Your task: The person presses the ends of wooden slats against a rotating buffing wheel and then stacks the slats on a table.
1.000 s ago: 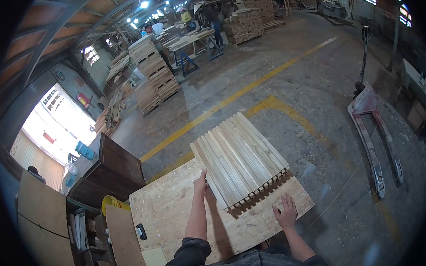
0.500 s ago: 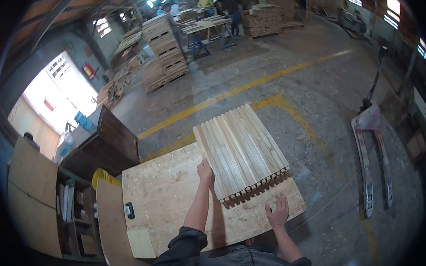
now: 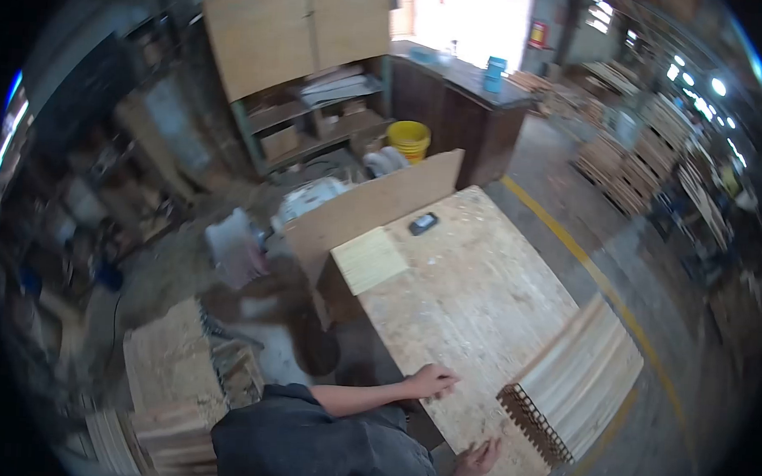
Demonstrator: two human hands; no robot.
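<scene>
We take the chipboard worktop (image 3: 473, 276) as our landmark. Our left hand (image 3: 432, 381) lies on its near edge, palm down with the fingers loosely curled and nothing in them. Our right hand (image 3: 476, 457) hangs just off the near corner, fingers a little spread and empty — beside the toothed end of the slat panel (image 3: 583, 379), but we cannot tell whether it touches it.

The slat panel lies along the worktop's right side, its comb-cut end toward us and its long edge seeming to overhang the top. At the far end of the worktop sit a small black device (image 3: 423, 224) and a pale square offcut (image 3: 369, 260), with a plywood sheet (image 3: 374, 205) standing against the far-left edge.

The view is turned well to the left of the panel and is blurred, so we judge this a poor moment to shift it. To handle it well we would look back at it first, brace the left palm flat on the top, and grip the slats across several at once — they look loosely joined and may fan apart.
</scene>
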